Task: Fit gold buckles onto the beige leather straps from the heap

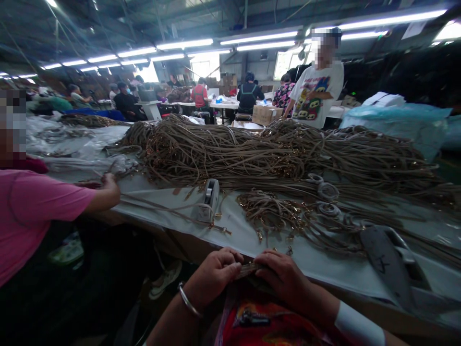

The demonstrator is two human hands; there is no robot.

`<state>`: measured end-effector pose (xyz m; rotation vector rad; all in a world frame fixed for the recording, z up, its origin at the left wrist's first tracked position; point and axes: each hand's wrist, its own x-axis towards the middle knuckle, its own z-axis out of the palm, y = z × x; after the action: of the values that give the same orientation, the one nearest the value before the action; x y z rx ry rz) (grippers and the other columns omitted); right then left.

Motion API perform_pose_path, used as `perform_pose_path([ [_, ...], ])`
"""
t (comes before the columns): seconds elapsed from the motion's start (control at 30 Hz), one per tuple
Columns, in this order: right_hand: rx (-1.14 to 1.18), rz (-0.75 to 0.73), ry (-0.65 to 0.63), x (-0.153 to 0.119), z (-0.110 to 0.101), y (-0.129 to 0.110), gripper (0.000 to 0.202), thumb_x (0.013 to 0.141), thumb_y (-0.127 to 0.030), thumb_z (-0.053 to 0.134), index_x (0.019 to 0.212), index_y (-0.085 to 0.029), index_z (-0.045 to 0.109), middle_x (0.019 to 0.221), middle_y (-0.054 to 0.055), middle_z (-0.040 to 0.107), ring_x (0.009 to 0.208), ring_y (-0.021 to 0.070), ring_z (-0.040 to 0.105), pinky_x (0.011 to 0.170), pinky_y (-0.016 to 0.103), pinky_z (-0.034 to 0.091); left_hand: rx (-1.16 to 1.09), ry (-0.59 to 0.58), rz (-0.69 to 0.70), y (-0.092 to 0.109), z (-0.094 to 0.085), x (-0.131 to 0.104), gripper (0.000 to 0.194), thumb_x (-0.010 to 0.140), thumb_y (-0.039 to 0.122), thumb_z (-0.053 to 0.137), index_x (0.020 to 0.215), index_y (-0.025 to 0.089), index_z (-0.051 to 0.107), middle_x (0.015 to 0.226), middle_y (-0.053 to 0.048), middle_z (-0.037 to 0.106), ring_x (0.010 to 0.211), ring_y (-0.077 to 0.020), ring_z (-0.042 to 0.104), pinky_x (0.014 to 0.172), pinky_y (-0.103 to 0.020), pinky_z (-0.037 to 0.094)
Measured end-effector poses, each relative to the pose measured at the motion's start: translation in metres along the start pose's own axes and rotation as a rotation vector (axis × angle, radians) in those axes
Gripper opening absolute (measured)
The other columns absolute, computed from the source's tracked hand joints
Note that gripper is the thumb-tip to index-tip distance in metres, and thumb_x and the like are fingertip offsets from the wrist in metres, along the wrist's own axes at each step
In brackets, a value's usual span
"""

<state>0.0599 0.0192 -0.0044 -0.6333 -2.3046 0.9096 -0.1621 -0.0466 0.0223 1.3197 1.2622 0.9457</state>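
My left hand (pixel 219 273), a bracelet at its wrist, is closed on one end of a short brown strap (pixel 248 271) near the table's front edge. My right hand (pixel 283 275) grips the other end, its fingers bent over it. Small metal glints show on the strap between them; most of it is hidden by my fingers. Just beyond lies a small heap of brown straps with gold-coloured metal clasps (pixel 268 209). A grey tape dispenser (pixel 209 201) stands on the table ahead, with a clasp-ended strap beside it.
A large pile of long brown straps (pixel 216 149) stretches across the table (pixel 173 197). A second dispenser (pixel 392 262) sits at the right, near rolled straps (pixel 327 191). On my left, a co-worker in a pink shirt (pixel 43 206) handles straps. Others work farther back; one person stands behind the pile.
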Motion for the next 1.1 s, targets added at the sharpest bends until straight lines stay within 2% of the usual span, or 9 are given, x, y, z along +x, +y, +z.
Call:
perform_pose_path([
  [0.13, 0.009, -0.035, -0.001, 0.003, 0.0, -0.001, 0.013, 0.096, -0.026, 0.055, 0.095, -0.018, 0.065, 0.083, 0.005, 0.066, 0.075, 0.0172, 0.061, 0.069, 0.027, 0.047, 0.059, 0.003, -0.007, 0.004, -0.002, -0.003, 0.03, 0.086, 0.036, 0.06, 0.068, 0.014, 0.067, 0.095, -0.008, 0.066, 0.087, -0.0205, 0.059, 0.08, -0.03, 0.046],
  [0.37, -0.037, -0.042, -0.057, 0.002, 0.005, -0.002, 0.017, 0.097, -0.027, 0.052, 0.094, -0.017, 0.065, 0.082, 0.007, 0.065, 0.074, 0.0178, 0.06, 0.067, 0.028, 0.046, 0.106, 0.025, 0.042, 0.009, 0.004, -0.006, 0.028, 0.086, 0.024, 0.059, 0.06, 0.017, 0.058, 0.096, -0.007, 0.067, 0.089, -0.0188, 0.062, 0.083, -0.028, 0.046],
  [0.6, -0.012, -0.03, -0.05, 0.001, 0.004, -0.004, 0.018, 0.097, -0.026, 0.051, 0.094, -0.017, 0.066, 0.081, 0.006, 0.065, 0.073, 0.0169, 0.061, 0.067, 0.026, 0.046, 0.151, -0.013, 0.075, 0.011, 0.007, -0.005, 0.017, 0.084, 0.015, 0.058, 0.069, 0.015, 0.067, 0.097, -0.008, 0.065, 0.091, -0.0186, 0.061, 0.085, -0.028, 0.047],
  [0.8, 0.013, -0.04, -0.038, -0.002, 0.005, -0.003, 0.019, 0.097, -0.03, 0.054, 0.09, -0.018, 0.068, 0.078, 0.005, 0.065, 0.071, 0.016, 0.06, 0.067, 0.026, 0.047, 0.011, 0.008, 0.098, 0.0, 0.025, -0.001, 0.025, 0.087, 0.021, 0.061, 0.062, 0.016, 0.06, 0.098, -0.008, 0.065, 0.094, -0.0198, 0.061, 0.086, -0.029, 0.047],
  [0.87, 0.033, -0.025, -0.004, -0.004, 0.005, -0.004, 0.019, 0.097, -0.031, 0.055, 0.091, -0.018, 0.068, 0.079, 0.005, 0.066, 0.071, 0.0157, 0.061, 0.067, 0.025, 0.048, -0.028, 0.013, 0.101, -0.005, 0.025, -0.001, 0.026, 0.087, 0.026, 0.062, 0.063, 0.016, 0.061, 0.099, -0.009, 0.065, 0.095, -0.0206, 0.061, 0.088, -0.03, 0.047],
  [0.97, 0.069, 0.02, 0.035, -0.006, 0.005, -0.006, 0.016, 0.096, -0.03, 0.056, 0.094, -0.019, 0.068, 0.081, 0.005, 0.068, 0.073, 0.0161, 0.062, 0.069, 0.025, 0.049, -0.039, 0.043, 0.036, -0.01, 0.021, -0.005, 0.026, 0.088, 0.031, 0.062, 0.068, 0.016, 0.066, 0.1, -0.009, 0.065, 0.096, -0.0214, 0.062, 0.089, -0.031, 0.046],
  [1.1, 0.089, 0.004, 0.047, -0.006, 0.005, -0.007, 0.011, 0.093, -0.026, 0.06, 0.097, -0.02, 0.068, 0.083, 0.005, 0.069, 0.075, 0.0163, 0.064, 0.071, 0.025, 0.049, -0.001, 0.077, -0.011, -0.012, 0.021, -0.012, 0.025, 0.088, 0.031, 0.062, 0.069, 0.016, 0.068, 0.101, -0.008, 0.065, 0.095, -0.0208, 0.061, 0.088, -0.03, 0.046],
])
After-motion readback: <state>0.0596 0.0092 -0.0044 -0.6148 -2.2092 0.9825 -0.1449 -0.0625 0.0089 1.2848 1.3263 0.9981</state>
